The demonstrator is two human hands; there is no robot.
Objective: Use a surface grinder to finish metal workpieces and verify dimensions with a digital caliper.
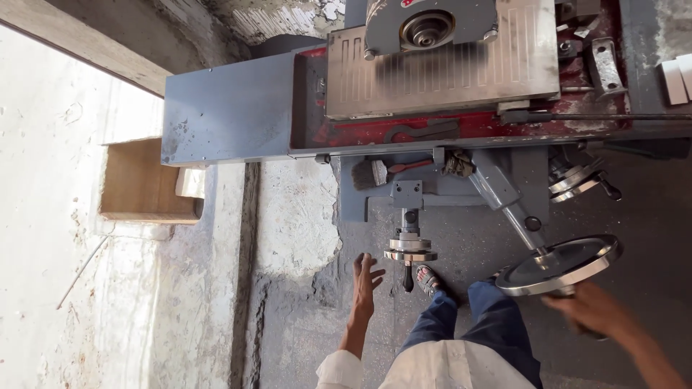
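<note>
Grey steel grinder table (440, 72) sits bare. My left hand (365, 277) hangs open, fingers spread, beside the small handwheel (409, 250). My blurred right hand (595, 310) reaches under the large handwheel (559, 265); I cannot tell whether it grips.

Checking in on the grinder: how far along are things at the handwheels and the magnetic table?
Done: nothing shows as finished; the slotted table under the grinding wheel looks bare, no workpiece visible. In hand: the right hand, blurred, is at the rim of the large handwheel; the left hand is open, just short of the small handwheel. Left: any grinding; the brush sits unused.
</note>
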